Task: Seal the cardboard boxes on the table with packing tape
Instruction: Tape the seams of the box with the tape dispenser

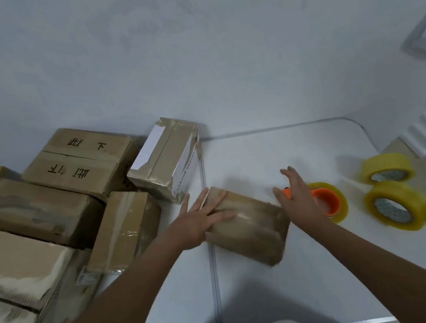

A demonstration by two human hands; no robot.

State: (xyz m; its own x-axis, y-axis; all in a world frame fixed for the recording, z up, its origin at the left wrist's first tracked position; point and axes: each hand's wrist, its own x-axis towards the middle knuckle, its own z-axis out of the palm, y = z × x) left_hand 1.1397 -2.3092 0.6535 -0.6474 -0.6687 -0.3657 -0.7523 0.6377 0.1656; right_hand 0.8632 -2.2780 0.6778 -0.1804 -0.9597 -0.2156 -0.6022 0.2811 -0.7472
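**Head view: small box under the left hand, tape roll just past the right**

Head camera notes. A small cardboard box (247, 227) is seen lying flat on the white table (286, 151), skewed to the table edge. The left hand (198, 223) is laid on the box's near-left end, fingers straight and spread, pressing rather than gripping. The right hand (300, 198) is held off the box's far-right end with fingers extended and nothing gripped; contact with the box cannot be told.

Just beyond the right palm an orange-cored tape roll (331, 201) is seen, partly hidden by the fingers. Two yellow tape rolls (396, 205) lie further out on that side. Outboard of the left hand, a taped box with a white label (166, 162) and a stack of larger boxes (57, 198) are noted.

Handling, as judged: the box is likely light and fairly stiff, its glossy taped surface probably slick. It is best held by opposite short ends, or pinned flat from above while tape is drawn across.
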